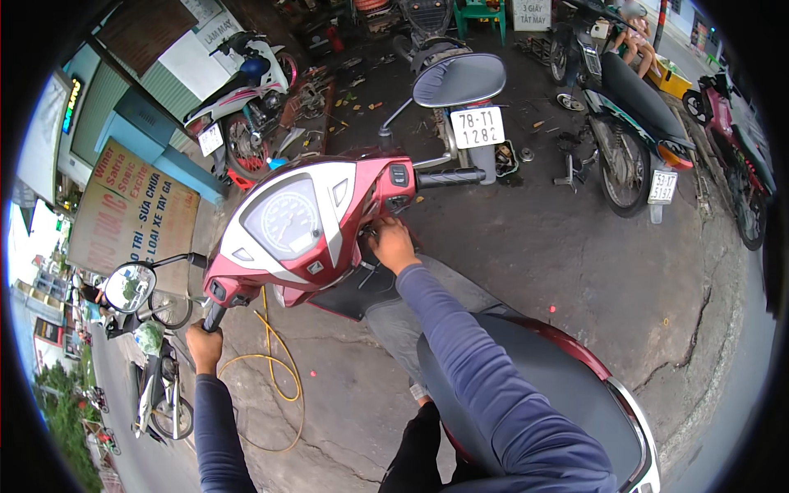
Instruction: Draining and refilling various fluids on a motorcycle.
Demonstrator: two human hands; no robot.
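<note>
A red and white motor scooter (341, 255) stands in front of me, its handlebar turned so the round-dialled speedometer (283, 218) lies toward the left. My left hand (204, 345) is wrapped round the black left handlebar grip (215, 316). Below the handlebar, my right hand (394, 246) reaches to the front panel with its fingers curled; whatever they hold is hidden. The black right grip (450, 177) has no hand on it. Two mirrors, the left one (130, 287) and the right one (459, 80), stick out. Beneath my right arm stretches the dark seat (551, 394).
A yellow hose (292, 386) lies looped on the cracked concrete. Parked motorbikes stand around: a white one (246, 90) far left, a green and black one (620, 123) far right. Loose parts (312, 99) litter the ground. A painted signboard (136, 214) leans at left.
</note>
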